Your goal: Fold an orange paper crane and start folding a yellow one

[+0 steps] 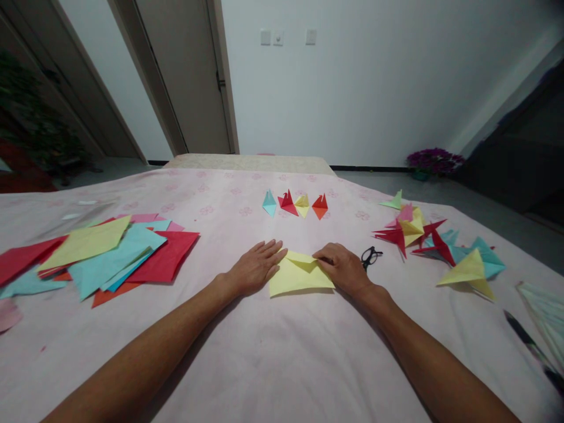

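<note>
A yellow sheet of paper (302,282) lies on the cloth in front of me, its far edge partly folded over toward me. My left hand (258,267) rests flat on the paper's left side, fingers stretched out. At the right side, my right hand (343,267) pinches the far right corner of the sheet between thumb and fingers. Black-handled scissors (371,257) lie just beyond my right hand, partly hidden by it. Farther off stand several small folded paper cranes in a row, among them a blue one (269,203) and an orange-red one (320,206).
On the left is a loose pile of coloured paper sheets (118,258). Several folded paper cranes (409,229) are heaped on the right, with a yellow one (469,276) nearest me. A dark pen (524,335) lies near the right edge of the pink patterned tablecloth (273,364).
</note>
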A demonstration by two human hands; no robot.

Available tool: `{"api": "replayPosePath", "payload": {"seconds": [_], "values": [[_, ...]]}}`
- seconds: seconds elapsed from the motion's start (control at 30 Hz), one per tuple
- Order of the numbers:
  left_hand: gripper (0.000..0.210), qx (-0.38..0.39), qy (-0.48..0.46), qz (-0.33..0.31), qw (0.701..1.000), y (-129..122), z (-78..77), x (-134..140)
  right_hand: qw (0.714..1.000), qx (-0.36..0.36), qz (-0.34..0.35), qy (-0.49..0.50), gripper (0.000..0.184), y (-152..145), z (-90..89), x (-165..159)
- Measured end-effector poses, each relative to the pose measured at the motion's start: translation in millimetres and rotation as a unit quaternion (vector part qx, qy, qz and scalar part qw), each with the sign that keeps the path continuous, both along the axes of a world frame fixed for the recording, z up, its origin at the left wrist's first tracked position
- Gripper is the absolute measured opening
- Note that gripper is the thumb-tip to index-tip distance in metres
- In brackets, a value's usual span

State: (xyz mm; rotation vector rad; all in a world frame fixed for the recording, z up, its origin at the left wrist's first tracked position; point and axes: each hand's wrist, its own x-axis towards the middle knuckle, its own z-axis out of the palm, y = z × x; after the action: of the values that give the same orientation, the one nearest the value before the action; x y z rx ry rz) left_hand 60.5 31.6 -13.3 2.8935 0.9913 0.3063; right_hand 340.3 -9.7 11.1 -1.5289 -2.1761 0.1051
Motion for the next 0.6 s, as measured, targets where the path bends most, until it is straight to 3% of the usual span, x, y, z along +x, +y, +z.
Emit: {"api": "replayPosePath", "payload": {"seconds": [0.3, 0.47, 0.6], "values": [[0.052, -0.026, 0.010, 0.006, 1.000, -2.2, 6.1, 1.0, 0.989, 0.034, -0.034, -0.142, 0.014, -7.2, 2.7, -2.1], [0.050, -0.023, -0.003, -0.001, 1.000, -0.6, 2.7, -0.7, 0.976, -0.016, -0.060, -0.208, 0.020, -11.3, 26.7, 2.2], [0.050, -0.018, 0.008, 0.000, 1.000, -1.2, 3.5, -0.2, 0.986, 0.008, -0.065, -0.152, 0.034, -13.3, 45.6, -16.4]]}}
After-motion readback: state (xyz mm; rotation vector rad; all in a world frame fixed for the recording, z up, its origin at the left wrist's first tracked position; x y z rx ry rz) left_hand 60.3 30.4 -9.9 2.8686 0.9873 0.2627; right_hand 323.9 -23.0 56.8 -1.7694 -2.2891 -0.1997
